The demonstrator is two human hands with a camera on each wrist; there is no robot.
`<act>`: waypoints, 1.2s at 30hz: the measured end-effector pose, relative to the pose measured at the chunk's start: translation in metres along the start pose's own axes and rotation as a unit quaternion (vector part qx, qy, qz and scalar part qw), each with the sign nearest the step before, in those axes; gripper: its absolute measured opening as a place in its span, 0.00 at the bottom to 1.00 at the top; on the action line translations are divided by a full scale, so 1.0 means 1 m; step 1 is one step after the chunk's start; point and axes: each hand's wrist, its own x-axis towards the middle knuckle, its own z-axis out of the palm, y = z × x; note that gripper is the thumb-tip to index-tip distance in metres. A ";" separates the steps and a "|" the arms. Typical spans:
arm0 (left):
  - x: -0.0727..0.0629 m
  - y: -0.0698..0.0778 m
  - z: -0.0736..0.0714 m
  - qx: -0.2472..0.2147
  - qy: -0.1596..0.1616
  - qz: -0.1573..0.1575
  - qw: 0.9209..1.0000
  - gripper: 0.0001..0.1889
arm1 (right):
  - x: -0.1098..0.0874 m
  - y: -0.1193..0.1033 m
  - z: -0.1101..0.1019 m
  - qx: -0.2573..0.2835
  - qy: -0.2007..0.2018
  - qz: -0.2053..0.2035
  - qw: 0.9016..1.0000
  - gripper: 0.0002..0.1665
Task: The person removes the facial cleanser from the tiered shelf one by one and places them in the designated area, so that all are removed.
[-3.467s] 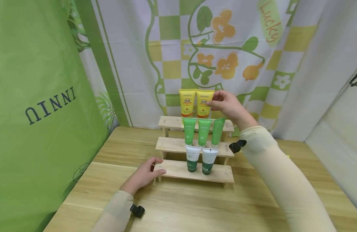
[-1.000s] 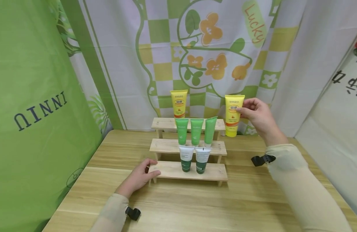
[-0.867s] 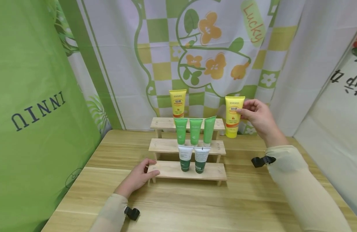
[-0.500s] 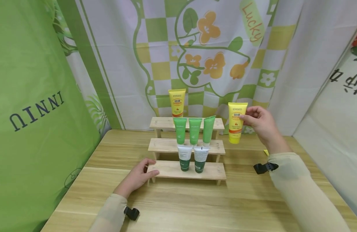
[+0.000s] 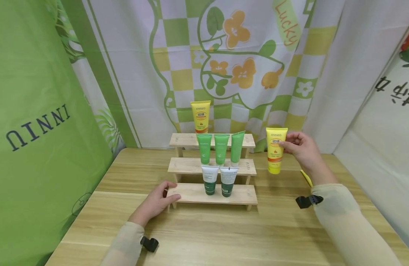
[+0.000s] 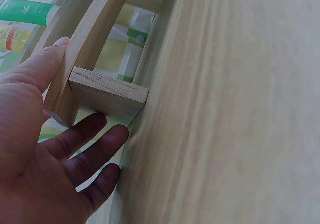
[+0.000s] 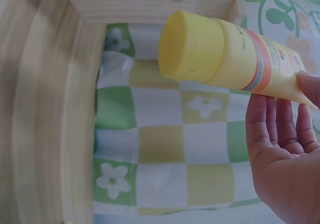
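My right hand (image 5: 301,149) pinches a yellow squeeze tube (image 5: 275,151) between thumb and fingers, to the right of a three-step wooden display stand (image 5: 184,193). The tube hangs cap down above the table, and its yellow cap (image 7: 190,47) fills the middle of the right wrist view. At the stand's left end my left hand (image 5: 158,199) grips the lowest step, its thumb over the board and its other fingers around the end. A second yellow tube (image 5: 200,116) stands on the top step. Green tubes (image 5: 221,149) fill the middle step; white-and-green tubes (image 5: 209,181) are on the lowest.
A thin yellow item (image 5: 306,178) lies on the wooden table (image 5: 204,236), partly hidden behind my right wrist. Behind the stand hangs a patterned curtain (image 5: 131,74). A green cloth (image 5: 35,177) borders the left side, and a white printed one (image 5: 380,147) the right.
The right hand has taken one yellow tube off the top step, carried it right and then lowered it beside the stand. The left hand keeps its place on the lowest step.
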 end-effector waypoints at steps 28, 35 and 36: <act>-0.001 0.002 -0.002 0.010 -0.002 0.003 1.000 0.26 | -0.030 0.044 -0.044 -0.176 -0.006 0.073 0.982 0.28; -0.001 0.002 -0.001 0.011 -0.003 0.001 1.000 0.27 | -0.033 0.049 -0.048 -0.169 -0.016 0.063 0.983 0.26; -0.001 0.002 -0.001 0.011 -0.003 0.001 1.000 0.27 | -0.034 0.050 -0.048 -0.168 -0.018 0.063 0.984 0.26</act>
